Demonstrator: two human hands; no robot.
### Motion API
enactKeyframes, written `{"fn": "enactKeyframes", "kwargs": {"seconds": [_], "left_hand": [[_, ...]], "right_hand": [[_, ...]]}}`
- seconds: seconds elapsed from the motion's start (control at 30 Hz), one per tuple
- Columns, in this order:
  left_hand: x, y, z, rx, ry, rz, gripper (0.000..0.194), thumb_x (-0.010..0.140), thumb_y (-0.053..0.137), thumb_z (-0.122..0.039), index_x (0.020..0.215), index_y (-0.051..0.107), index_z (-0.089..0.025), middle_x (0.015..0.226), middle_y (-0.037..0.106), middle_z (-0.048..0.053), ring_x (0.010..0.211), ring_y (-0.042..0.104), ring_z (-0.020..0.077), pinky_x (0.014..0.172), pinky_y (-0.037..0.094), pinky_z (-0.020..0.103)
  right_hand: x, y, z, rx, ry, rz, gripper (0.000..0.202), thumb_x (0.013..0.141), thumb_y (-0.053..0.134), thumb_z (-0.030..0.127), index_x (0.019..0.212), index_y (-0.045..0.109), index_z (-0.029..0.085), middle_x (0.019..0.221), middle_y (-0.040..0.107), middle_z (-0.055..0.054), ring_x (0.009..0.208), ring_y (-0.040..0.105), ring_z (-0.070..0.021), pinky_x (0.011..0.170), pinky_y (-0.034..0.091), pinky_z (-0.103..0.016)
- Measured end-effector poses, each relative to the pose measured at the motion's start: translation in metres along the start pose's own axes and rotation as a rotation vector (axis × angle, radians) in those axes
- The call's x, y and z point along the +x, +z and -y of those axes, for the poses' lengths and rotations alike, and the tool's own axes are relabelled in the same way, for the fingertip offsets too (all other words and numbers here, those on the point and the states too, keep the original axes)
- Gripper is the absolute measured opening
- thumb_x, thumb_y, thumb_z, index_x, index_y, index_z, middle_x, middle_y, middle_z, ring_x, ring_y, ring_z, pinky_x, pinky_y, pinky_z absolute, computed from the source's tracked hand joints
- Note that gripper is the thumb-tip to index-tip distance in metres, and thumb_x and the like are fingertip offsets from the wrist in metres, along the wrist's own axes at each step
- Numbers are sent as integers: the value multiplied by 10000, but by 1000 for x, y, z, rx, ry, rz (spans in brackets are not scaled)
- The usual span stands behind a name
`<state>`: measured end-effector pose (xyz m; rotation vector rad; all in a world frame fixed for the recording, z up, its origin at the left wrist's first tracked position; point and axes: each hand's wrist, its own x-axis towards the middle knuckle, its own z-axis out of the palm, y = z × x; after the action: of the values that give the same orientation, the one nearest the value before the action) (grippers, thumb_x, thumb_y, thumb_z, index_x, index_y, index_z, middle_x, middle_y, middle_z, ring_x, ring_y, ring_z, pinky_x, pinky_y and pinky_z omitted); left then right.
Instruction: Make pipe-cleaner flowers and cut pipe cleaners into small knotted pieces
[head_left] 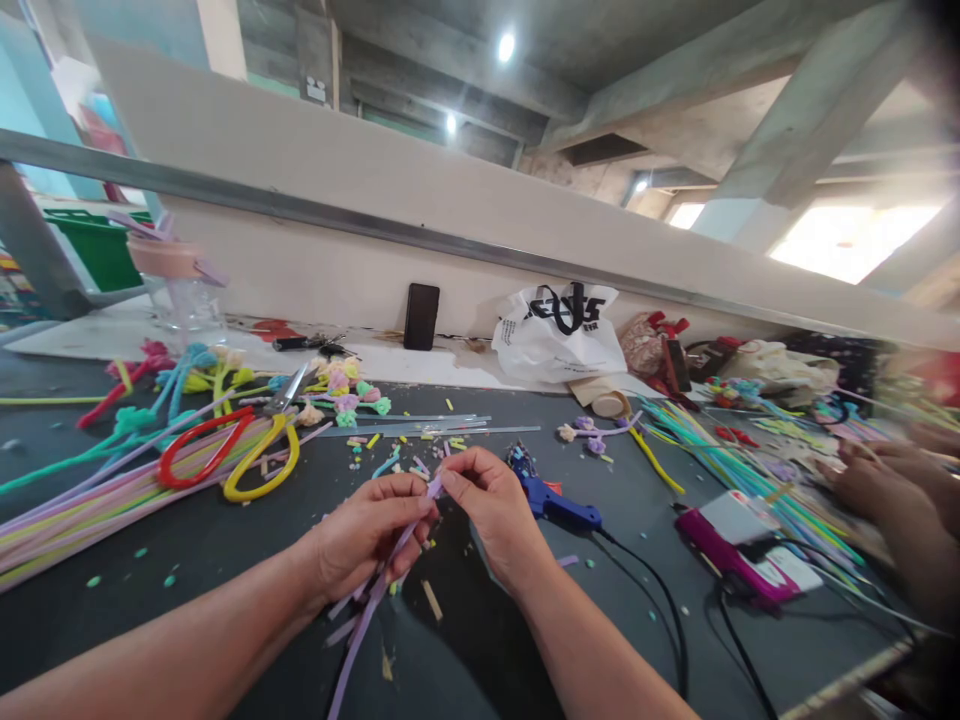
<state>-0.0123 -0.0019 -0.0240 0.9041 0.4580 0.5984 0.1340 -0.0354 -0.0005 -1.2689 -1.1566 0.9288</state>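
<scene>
My left hand is closed around a purple pipe cleaner, whose long end trails down toward me. My right hand pinches the upper end of that same pipe cleaner, fingertips almost touching those of the left. Just right of my right hand lies a blue hot glue gun with a black cord. Cut bits of pipe cleaner and clear glue sticks are scattered beyond my fingers. To the left, scissors with one red and one yellow handle rest on a bundle of pastel pipe cleaners.
Finished pipe-cleaner flowers lie at the back left, near a clear cup. A phone leans on the partition beside a white bag. At right are a magenta-and-white power strip, cords, more pipe cleaners and another person's hands.
</scene>
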Motion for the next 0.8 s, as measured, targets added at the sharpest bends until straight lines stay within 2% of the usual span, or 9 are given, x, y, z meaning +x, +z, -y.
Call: {"fn": "enactKeyframes", "kwargs": {"seconds": [0.23,0.47,0.63,0.8], "left_hand": [[1,0,0,12,18,-25,230,766,576,-333,672,541,-125,514,541,-15,278,387,19,281,219,133],[1,2,2,32,26,-48,251,753,582,-349,642,528,-131,504,522,-30,274,363,13,275,201,133],[2,2,1,54,17,-55,251,762,572,-355,658,531,-130,507,506,-37,280,356,5,284,204,129],[0,2,-1,58,17,-43,261,775,559,-359,657,531,-128,515,514,-32,281,354,0,289,190,130]], "right_hand": [[-1,1,-3,-17,2,20,109,706,628,272,730,575,180,671,556,22,601,477,-100,587,381,-227],[-4,4,3,56,8,28,175,681,659,287,728,532,177,678,532,27,621,468,-103,612,373,-227],[-4,2,4,135,-41,53,155,792,550,338,860,554,199,764,554,10,713,493,-121,691,377,-237],[-1,-4,3,53,-82,15,184,823,509,356,885,587,202,798,587,-8,772,505,-144,743,379,-265]]}}
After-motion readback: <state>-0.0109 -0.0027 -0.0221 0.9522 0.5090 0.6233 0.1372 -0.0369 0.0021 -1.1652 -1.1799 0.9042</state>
